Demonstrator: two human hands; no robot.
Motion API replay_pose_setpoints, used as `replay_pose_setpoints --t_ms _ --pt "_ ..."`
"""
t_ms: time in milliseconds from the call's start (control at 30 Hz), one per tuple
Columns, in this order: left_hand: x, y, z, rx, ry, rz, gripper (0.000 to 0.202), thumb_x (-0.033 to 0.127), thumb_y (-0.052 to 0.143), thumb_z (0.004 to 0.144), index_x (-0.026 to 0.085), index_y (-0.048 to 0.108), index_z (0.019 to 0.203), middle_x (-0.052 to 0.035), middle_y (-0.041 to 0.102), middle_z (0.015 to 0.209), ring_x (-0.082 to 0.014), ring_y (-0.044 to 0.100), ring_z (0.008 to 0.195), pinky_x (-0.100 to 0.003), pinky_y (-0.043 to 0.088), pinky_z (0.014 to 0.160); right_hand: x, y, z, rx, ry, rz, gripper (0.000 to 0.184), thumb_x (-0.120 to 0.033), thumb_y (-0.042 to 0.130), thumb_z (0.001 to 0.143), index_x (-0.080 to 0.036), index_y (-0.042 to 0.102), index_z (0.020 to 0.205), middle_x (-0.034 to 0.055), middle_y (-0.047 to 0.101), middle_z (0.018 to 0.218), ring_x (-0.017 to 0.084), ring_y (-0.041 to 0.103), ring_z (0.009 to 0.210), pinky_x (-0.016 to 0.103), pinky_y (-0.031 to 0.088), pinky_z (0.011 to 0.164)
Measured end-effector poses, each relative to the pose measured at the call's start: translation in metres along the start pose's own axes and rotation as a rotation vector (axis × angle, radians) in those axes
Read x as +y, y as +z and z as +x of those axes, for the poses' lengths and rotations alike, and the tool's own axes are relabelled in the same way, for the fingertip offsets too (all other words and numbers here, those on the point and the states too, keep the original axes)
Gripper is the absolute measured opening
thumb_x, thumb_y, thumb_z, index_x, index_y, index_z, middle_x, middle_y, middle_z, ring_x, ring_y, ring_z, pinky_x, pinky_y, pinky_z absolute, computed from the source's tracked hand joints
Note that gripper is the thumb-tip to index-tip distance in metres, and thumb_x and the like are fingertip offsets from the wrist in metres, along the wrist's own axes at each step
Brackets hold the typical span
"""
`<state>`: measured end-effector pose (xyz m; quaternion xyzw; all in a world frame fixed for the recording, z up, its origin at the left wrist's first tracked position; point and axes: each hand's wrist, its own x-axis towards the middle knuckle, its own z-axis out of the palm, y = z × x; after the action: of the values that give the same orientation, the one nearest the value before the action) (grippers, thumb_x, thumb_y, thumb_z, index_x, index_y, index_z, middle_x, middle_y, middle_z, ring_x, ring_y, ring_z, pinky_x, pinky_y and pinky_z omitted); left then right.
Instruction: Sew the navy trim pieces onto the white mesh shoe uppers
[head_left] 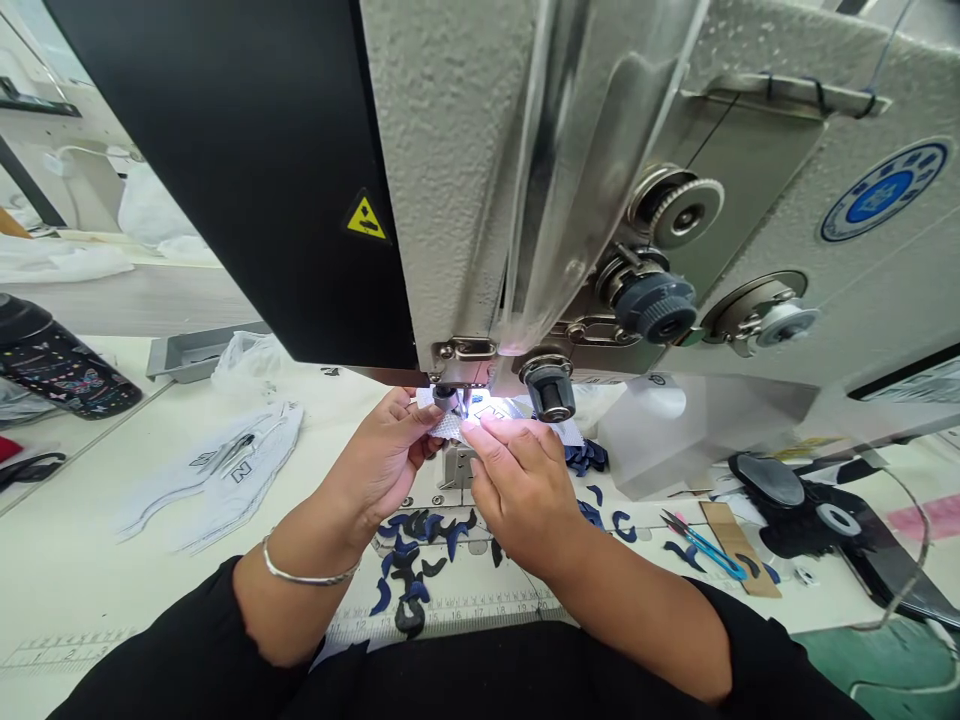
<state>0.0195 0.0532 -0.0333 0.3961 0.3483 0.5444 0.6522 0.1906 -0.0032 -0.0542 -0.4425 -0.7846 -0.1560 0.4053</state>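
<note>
Under the needle area of a sewing machine (450, 210) lies a white mesh-like fabric piece (448, 428) with a dark N-shaped mark, lit by a bright lamp. My left hand (386, 450) pinches its left edge between thumb and fingers. From the right, my right hand (525, 485) holds the near edge, fingertips bunched on the cloth close to the presser foot (463, 402). What lies beneath those fingertips is hidden. Around both wrists, small curved dark-blue and black pieces (405, 560) are scattered on the table.
A white fabric panel (232, 470) with an N lies left, near a patterned bottle (67, 360) and a grey tray (199, 352). At right are blue-handled thread snips (712, 550), a brown card strip (739, 550) and a black device (817, 520). A printed ruler (480, 608) runs along the front.
</note>
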Motion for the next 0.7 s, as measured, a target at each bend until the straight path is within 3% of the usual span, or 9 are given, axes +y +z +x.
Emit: replay_pose_setpoints --t_ms 400,700 --pt "-0.001 -0.001 0.002 -0.039 0.028 -0.04 0.029 0.027 0.086 0.071 0.018 0.06 0.08 0.0029 0.061 0.072 -0.0081 0.052 0.061 -0.021 0.042 0.057 0.009 0.006 -0.001 0.052 -0.005 0.037 0.04 -0.016 0.059 0.092 -0.026 0.059 0.131 0.006 0.069 0.119 0.026 0.06 0.115 0.044 0.045 0.104" --pt "-0.001 0.0 0.002 0.01 0.033 -0.057 0.033 0.024 0.086 0.071 0.018 0.054 0.08 0.0018 0.064 0.078 -0.0104 0.06 0.068 -0.021 0.051 0.062 0.012 0.006 0.004 0.091 -0.01 0.06 0.034 -0.013 0.057 0.093 -0.024 0.064 0.124 0.0046 0.071 0.116 0.024 0.061 0.114 0.042 0.045 0.102"
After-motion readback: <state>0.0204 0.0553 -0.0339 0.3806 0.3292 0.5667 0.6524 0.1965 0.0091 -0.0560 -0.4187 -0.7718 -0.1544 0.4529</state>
